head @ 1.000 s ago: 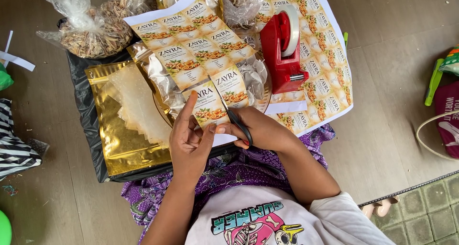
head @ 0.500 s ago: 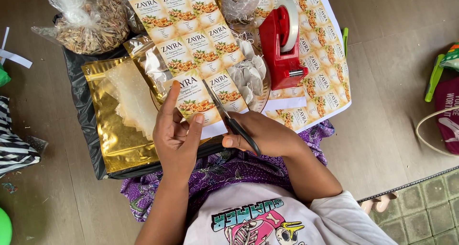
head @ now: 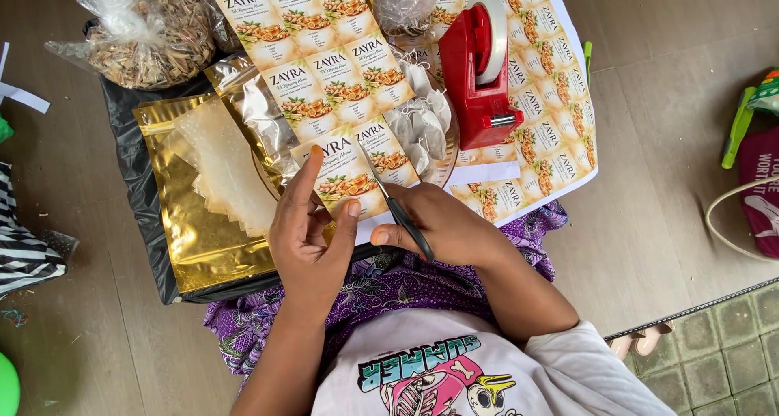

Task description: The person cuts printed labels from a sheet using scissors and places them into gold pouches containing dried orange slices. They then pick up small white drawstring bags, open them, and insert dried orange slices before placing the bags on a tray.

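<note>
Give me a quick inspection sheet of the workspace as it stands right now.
Surface: black tray on a wooden floor.
Job's things: sheet of printed labels, scissors cutting between two labels.
Clutter: gold pouches, clear bag of dried material, red tape dispenser, small white sachets, second label sheet.
Hands: left hand pinches the sheet's lower edge; right hand holds the scissors.
Cables: whitish cord, far right.
Surroundings: tiled strip, striped cloth.
</note>
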